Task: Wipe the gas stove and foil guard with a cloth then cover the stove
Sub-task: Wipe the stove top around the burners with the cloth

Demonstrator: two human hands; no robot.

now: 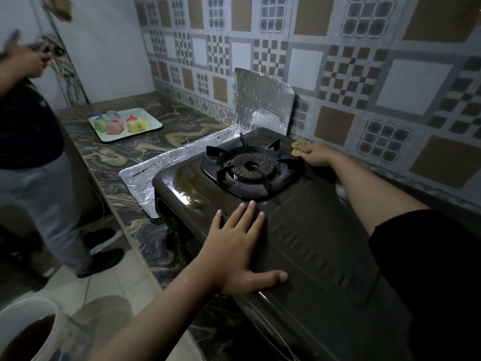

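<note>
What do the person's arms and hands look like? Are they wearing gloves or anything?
No gloves: the left hand and right hand are bare, with no rings or watch showing. The forearms are bare too. A black short sleeve covers the right upper arm.

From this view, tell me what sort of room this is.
Most likely a home kitchen: a gas stove sits on a marble-patterned counter against a patterned tile wall, with a foil guard behind the burner.
</note>
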